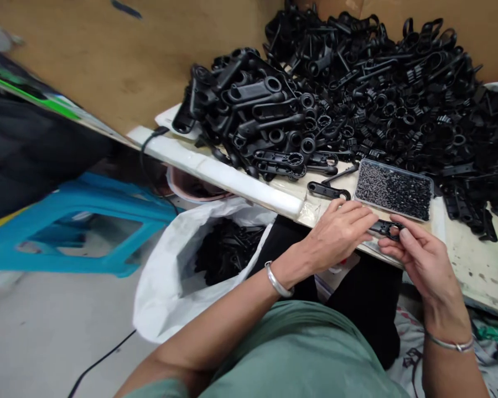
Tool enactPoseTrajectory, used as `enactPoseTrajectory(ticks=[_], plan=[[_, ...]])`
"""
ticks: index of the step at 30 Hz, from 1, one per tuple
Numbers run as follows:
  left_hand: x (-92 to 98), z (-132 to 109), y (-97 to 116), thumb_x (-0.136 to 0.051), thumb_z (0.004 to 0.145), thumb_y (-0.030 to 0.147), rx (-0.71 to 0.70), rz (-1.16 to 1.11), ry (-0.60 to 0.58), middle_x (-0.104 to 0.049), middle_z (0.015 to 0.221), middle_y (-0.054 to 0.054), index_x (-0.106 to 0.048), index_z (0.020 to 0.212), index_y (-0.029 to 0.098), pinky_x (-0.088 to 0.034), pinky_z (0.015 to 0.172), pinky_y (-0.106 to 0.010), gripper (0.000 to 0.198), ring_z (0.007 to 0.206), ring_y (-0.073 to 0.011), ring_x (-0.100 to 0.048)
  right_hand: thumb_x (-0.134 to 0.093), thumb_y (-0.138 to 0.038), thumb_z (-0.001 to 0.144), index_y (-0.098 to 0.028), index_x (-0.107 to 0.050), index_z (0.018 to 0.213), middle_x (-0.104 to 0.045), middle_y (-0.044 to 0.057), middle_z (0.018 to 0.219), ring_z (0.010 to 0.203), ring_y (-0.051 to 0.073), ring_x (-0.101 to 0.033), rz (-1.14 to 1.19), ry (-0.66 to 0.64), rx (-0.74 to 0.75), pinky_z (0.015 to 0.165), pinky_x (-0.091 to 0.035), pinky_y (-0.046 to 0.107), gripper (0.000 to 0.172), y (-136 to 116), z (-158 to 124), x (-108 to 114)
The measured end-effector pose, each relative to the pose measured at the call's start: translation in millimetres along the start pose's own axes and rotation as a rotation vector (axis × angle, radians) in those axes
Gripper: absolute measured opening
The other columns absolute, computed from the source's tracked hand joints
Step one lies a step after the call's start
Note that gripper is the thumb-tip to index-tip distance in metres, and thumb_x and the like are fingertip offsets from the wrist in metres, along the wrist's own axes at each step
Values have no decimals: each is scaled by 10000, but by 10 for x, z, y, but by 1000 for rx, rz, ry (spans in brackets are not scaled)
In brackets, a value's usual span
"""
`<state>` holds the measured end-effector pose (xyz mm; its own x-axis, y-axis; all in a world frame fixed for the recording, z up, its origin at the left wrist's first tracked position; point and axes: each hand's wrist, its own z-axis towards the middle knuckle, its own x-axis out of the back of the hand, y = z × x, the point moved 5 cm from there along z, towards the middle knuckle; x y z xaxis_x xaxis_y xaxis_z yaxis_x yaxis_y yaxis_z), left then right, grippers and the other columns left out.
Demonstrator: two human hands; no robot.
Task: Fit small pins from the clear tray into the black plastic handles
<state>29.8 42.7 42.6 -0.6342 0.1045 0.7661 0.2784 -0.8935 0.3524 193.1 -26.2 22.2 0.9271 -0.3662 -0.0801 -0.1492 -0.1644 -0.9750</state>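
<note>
Fingers of the left hand [336, 235] lie nearly straight and close together, their tips pinching one end of a black plastic lever part [384, 228] at the bench's near edge. Those of the right hand [419, 257] curl narrowly around the part's other end, thumb pressed on top by its ring-shaped eye; both hands grip the same piece, though whether anything small sits between the right fingertips is too fine to tell. The left forearm comes in from the lower left with the wrist bent slightly down and a metal bangle [277, 281] on it; the right forearm rises from the lower right, wearing a thin bracelet [450, 344].

Largest on the bench [473, 260] is the heap of black plastic parts [357, 105], covering most of its far side up to the cardboard wall. Below the bench's left edge stands a white plastic bag [166, 276] holding more black parts, and further left a blue plastic stool [87, 221] on the floor. Just beyond the hands lies a clear tray of small dark pieces [393, 190], near the front edge. A single loose lever [327, 191] lies just left of that tray.
</note>
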Motion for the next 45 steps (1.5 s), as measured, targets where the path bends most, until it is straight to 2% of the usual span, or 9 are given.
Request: enactPoseTrajectory(ticks=[4,14,19,24,30,36,41,45], plan=[[-118,-29,-35,-475,1020,187,32,-104,-82,-698,979,-86,-635,1026,122,-508,863,-337,173,930,-193,-629,-804,-451,787,-209,-729,1118,-746,47,906,755,204,-764,7,-27,-46,706,-664,347,416,37,-7,60],[-144,26,-26,-528,985,141,33,-99,-156,-677,956,-72,-637,1001,123,-500,834,-306,112,891,-201,-578,-786,-491,793,-190,-721,1140,-767,94,976,754,212,-763,-118,68,-22,701,-661,364,463,72,-59,269],[-142,59,-18,-543,981,146,30,-77,-210,-669,927,-70,-636,995,122,-492,836,-308,98,886,-202,-581,-793,-497,783,-176,-735,1136,-764,69,812,658,183,-740,-222,93,5,663,-663,347,481,18,-83,259],[-130,65,-13,-541,981,146,25,-72,-212,-667,935,-72,-638,984,116,-487,830,-309,102,893,-209,-577,-799,-498,775,-166,-732,1144,-749,54,730,624,174,-728,-284,119,5,651,-660,330,501,3,-91,262],[-102,64,35,-517,986,130,39,-92,-210,-648,906,-51,-620,943,128,-480,810,-292,112,864,-189,-552,-825,-466,753,-195,-711,1156,-767,74,940,715,196,-755,-177,139,-48,704,-668,363,499,37,-102,256],[-78,59,116,-488,990,105,68,-76,-184,-633,900,-47,-614,938,135,-478,791,-289,140,862,-186,-537,-886,-417,672,-216,-712,1138,-761,49,947,752,201,-762,-41,161,-65,725,-664,343,536,49,-106,163],[-60,53,171,-489,987,100,74,-107,-192,-641,936,-60,-630,987,118,-494,828,-297,142,914,-197,-539,-924,-356,593,-195,-755,1059,-747,28,819,641,161,-731,-38,219,-84,676,-654,304,521,41,-93,162],[-53,57,183,-487,980,80,68,-150,-221,-643,943,-61,-639,998,106,-499,811,-294,155,893,-192,-535,-913,-358,596,-184,-782,990,-719,8,694,552,131,-684,-104,178,-92,570,-628,266,450,-16,-79,177]])
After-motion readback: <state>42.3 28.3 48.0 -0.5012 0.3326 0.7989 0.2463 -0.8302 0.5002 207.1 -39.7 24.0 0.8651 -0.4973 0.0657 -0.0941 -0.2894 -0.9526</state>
